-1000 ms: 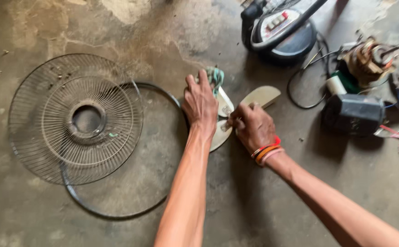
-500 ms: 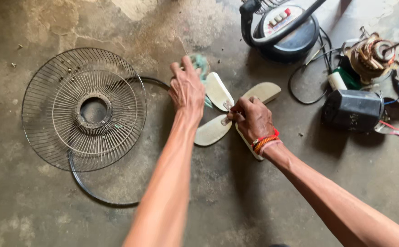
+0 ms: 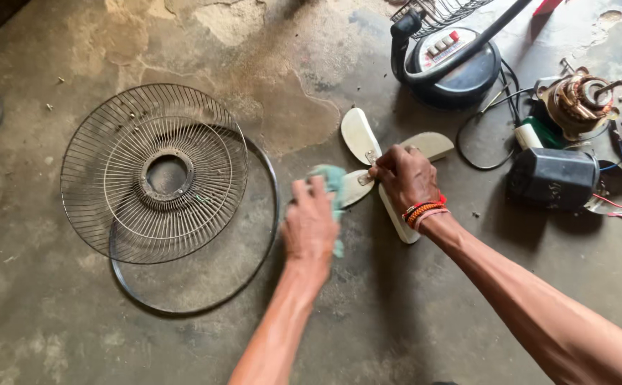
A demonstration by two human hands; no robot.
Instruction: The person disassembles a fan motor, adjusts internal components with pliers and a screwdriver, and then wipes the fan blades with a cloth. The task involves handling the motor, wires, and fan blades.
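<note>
- My left hand [image 3: 311, 224] presses a crumpled teal cloth [image 3: 330, 187] against one blade of the cream plastic fan blade [image 3: 359, 134] lying on the concrete floor [image 3: 411, 314].
- My right hand [image 3: 405, 177] is closed over its hub.
- The round wire fan guard [image 3: 156, 171] rests on a thin metal ring [image 3: 268, 214] just left.
- I judge that hard wiping could flex or snap a blade.

Fan blade [image 3: 359, 135]: cream plastic, smooth, dull sheen, grimy near the hub. Cloth [image 3: 331, 182]: soft teal fabric, matt, crumpled. Wire guard [image 3: 156, 173]: thin metal rods, tarnished grey, faint shine. Ring [image 3: 265, 235]: dark metal band, smooth. Motor [image 3: 574, 103]: bare copper-coloured windings, metallic. Motor cover [image 3: 552, 178]: black plastic, matt, dusty. Floor [image 3: 54, 328]: rough concrete, stained, cracked patches.
</note>
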